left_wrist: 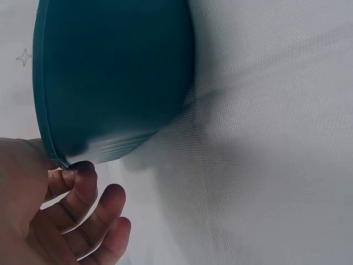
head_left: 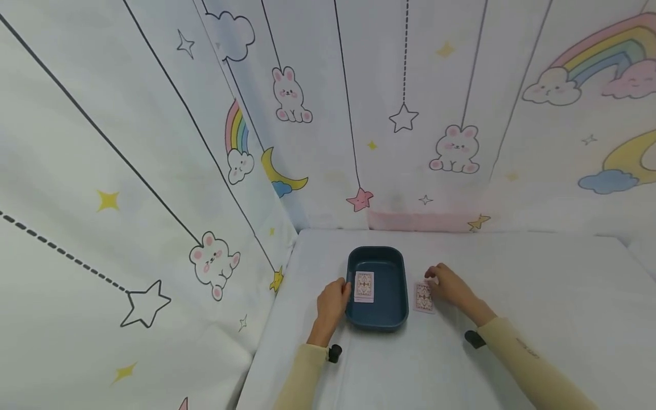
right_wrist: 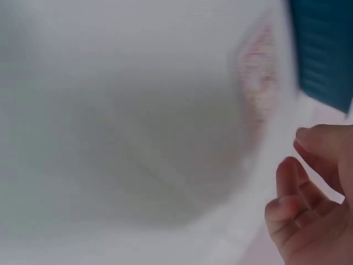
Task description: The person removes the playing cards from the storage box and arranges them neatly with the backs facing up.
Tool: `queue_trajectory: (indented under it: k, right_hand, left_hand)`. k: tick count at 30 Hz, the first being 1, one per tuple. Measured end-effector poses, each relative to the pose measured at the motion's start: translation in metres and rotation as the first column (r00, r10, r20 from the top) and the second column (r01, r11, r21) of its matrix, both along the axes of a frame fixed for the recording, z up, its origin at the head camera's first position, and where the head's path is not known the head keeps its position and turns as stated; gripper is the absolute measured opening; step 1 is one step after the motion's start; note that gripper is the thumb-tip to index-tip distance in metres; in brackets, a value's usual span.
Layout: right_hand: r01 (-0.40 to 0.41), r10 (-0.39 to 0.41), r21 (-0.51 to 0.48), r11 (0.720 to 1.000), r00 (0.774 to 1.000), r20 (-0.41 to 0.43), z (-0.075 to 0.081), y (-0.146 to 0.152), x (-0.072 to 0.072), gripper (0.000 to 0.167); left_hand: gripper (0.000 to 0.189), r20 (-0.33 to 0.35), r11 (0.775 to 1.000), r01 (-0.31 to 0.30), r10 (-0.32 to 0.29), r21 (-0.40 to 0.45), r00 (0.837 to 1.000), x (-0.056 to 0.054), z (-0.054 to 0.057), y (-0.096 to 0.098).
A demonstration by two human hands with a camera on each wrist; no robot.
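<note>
A dark blue rectangular tray (head_left: 390, 290) stands on the white table, with playing cards (head_left: 364, 286) lying back up in its left part. My left hand (head_left: 332, 302) holds the tray's left rim; in the left wrist view the thumb and index finger pinch that rim (left_wrist: 47, 110), while the other fingers curl loosely below. To the right of the tray more playing cards (head_left: 423, 298) lie back up on the table. Over their upper right corner hovers my right hand (head_left: 453, 289), fingers loosely bent. The right wrist view shows nothing between its thumb and fingers (right_wrist: 287, 210).
The table (head_left: 538, 285) is covered in white cloth. White sheets (head_left: 328, 159) printed with rabbits, stars and rainbows hang at the back and left. A small black device (head_left: 335, 353) sits at the left wrist, another (head_left: 475, 339) at the right.
</note>
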State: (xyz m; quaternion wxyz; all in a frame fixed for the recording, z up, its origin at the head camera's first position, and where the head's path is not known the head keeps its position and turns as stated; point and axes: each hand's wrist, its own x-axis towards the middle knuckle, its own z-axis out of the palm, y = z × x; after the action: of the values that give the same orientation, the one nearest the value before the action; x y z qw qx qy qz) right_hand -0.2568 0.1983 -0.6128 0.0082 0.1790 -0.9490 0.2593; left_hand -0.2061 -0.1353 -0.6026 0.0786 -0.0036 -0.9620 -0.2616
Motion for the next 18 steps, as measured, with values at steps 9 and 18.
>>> queue_trajectory:
  k: [9, 18]
  right_hand:
    - [-0.027, 0.026, -0.015, 1.000, 0.996, -0.080, 0.058, -0.063, -0.016, 0.041]
    - [-0.166, 0.166, 0.046, 0.985, 0.986, 0.000, 0.075, -0.133, -0.029, 0.059]
  left_hand:
    - [0.033, 0.013, 1.000, -0.018, 0.018, -0.004, 1.000, -0.001, 0.001, -0.002]
    - [0.033, 0.010, 1.000, -0.006, 0.007, -0.018, 1.000, -0.005, -0.002, -0.001]
